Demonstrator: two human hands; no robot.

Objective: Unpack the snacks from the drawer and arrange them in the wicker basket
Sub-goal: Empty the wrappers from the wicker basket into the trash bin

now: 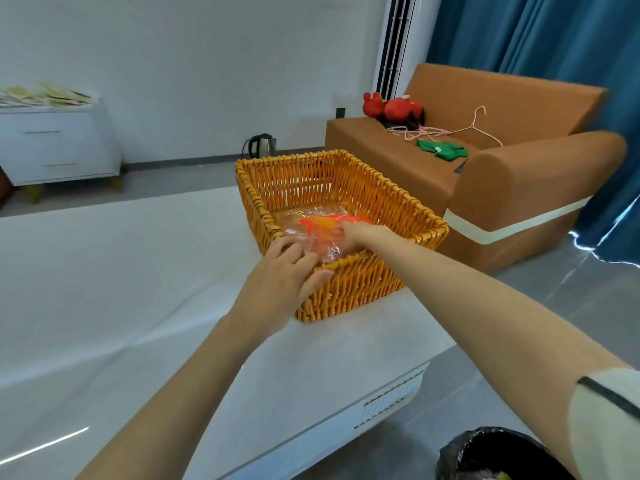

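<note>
An orange wicker basket (pixel 349 292) stands on a white table (pixel 121 289), near its right edge. Inside lies a clear plastic snack pack with an orange-red label (pixel 322 225). My left hand (pixel 280 275) reaches over the basket's near rim, its fingers on the pack's near end and its thumb against the outside of the rim. My right hand (pixel 360 235) is inside the basket and its fingers curl onto the pack's right side. Whether either hand truly grips the wrapper is hard to see. The drawer that holds the snacks is out of sight.
An orange sofa (pixel 502 174) stands right of the table, with a red plush toy (pixel 394 110), wire hangers and a green cloth on it. A kettle (pixel 263 145) sits on the floor behind. A white dresser (pixel 59 147) is far left. A black-lined bin (pixel 498 455) is bottom right.
</note>
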